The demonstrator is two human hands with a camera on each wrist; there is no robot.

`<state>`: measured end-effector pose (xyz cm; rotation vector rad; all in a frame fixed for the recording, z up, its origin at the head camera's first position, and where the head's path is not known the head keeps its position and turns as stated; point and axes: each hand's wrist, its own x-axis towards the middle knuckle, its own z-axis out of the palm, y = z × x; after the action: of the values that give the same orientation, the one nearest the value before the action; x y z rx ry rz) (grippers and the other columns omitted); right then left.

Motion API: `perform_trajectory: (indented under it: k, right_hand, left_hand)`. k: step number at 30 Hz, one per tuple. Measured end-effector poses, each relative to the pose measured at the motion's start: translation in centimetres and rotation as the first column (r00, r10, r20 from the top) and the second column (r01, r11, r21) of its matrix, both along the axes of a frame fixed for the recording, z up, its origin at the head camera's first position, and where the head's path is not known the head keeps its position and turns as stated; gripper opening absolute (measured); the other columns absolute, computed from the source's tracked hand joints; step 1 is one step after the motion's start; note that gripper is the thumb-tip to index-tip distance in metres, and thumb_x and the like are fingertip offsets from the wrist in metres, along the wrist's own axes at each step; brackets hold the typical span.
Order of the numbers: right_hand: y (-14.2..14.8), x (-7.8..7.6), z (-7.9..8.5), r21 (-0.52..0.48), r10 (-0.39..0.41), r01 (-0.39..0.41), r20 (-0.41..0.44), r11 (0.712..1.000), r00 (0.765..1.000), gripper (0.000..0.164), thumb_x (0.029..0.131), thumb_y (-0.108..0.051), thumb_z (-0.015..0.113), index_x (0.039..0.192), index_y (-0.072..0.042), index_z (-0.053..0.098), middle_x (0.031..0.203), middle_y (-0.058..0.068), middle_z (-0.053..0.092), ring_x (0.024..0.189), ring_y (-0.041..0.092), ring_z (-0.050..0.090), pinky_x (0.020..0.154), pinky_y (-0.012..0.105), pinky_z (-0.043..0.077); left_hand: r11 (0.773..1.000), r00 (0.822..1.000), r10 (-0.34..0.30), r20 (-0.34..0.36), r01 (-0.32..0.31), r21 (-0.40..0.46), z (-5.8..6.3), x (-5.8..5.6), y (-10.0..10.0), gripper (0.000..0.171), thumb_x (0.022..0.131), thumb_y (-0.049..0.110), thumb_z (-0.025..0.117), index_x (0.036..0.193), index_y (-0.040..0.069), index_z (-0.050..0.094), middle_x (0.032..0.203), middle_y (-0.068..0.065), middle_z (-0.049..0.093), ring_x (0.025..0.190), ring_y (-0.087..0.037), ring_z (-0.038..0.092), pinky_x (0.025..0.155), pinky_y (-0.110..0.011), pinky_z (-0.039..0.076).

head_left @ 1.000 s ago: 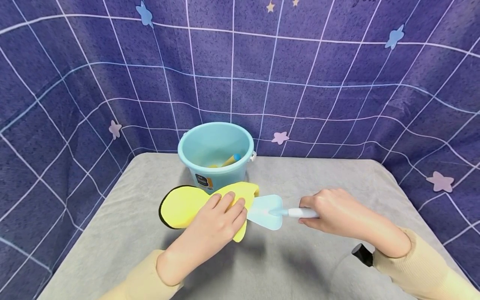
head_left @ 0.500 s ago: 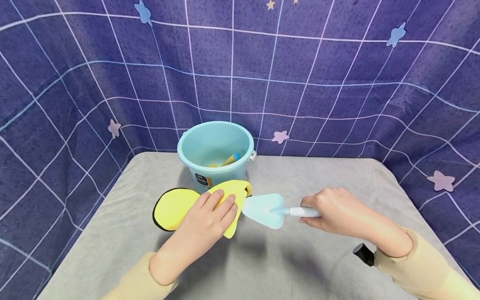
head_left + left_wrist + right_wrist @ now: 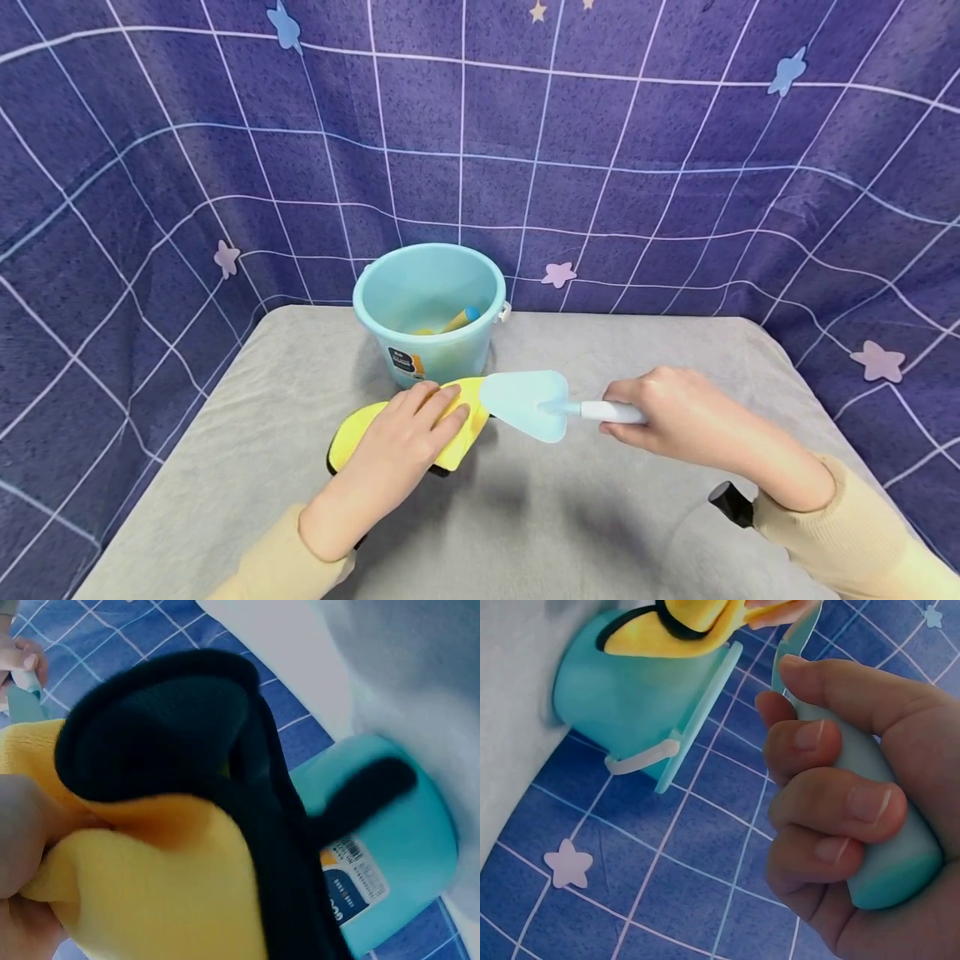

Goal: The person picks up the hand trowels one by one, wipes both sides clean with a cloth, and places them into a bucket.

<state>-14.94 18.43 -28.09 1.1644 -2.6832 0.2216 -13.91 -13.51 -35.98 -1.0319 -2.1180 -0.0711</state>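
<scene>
My left hand (image 3: 397, 446) grips a yellow cloth (image 3: 157, 892) with black edging, pinching a fold of it in the left wrist view. A black strip sticks out from the cloth's edge there. Curled around a pale handle (image 3: 855, 765), my right hand (image 3: 667, 417) holds a light blue toy shovel (image 3: 528, 404) with its blade pointing left. The blade tip meets or overlaps the cloth's right end in the head view; whether they touch, I cannot tell. Both hands are over the grey surface, in front of a light blue bucket (image 3: 450, 354).
Inside the bucket lie yellow items, one with a blue end (image 3: 461, 318). The grey cloth-covered surface (image 3: 637, 342) meets a purple curtain (image 3: 637, 200) with a grid and stars at the back and sides. A black cylindrical piece (image 3: 731, 504) sits at the right wrist.
The left hand has drawn the cloth left and toward me, and its shape has folded over. More of the shovel blade shows, and the right hand has risen slightly in view.
</scene>
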Motion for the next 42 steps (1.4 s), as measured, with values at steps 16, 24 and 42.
perform_trajectory:
  k: [16,24,42]
  right_hand:
    - [-0.6,-0.1,0.6,-0.093,0.003,-0.011,-0.083,0.996,0.997,0.011,0.078,-0.026,0.074,0.079,-0.024,0.063,0.057,-0.021,0.042,0.049,-0.007,0.032,0.043,0.017,0.032]
    - [-0.9,-0.1,0.5,-0.114,0.021,-0.031,-0.093,0.993,0.995,0.011,0.079,-0.025,0.073,0.079,-0.025,0.062,0.057,-0.02,0.039,0.047,-0.006,0.029,0.042,0.015,0.03]
    - [-2.1,-0.3,-0.1,-0.123,0.075,-0.087,-0.106,0.989,0.992,0.011,0.079,-0.025,0.072,0.08,-0.021,0.063,0.06,-0.017,0.046,0.049,-0.006,0.033,0.043,0.015,0.031]
  left_hand:
    - [0.954,0.899,-0.133,0.418,0.002,0.299,-0.8,-1.1,0.6,0.043,0.065,-0.012,0.062,0.103,0.011,0.064,0.103,0.0,0.064,0.092,-0.014,0.062,0.079,-0.029,0.053]
    - [0.908,0.754,-0.175,0.633,-0.124,0.4,-1.2,-2.0,1.4,0.035,0.073,-0.002,0.069,0.104,0.013,0.064,0.095,0.003,0.066,0.078,-0.009,0.057,0.066,-0.023,0.048]
    - [0.708,0.554,-0.501,0.665,-0.178,0.683,-1.6,-2.8,2.9,0.032,0.084,0.009,0.068,0.114,0.016,0.061,0.105,0.002,0.066,0.091,-0.013,0.059,0.079,-0.03,0.051]
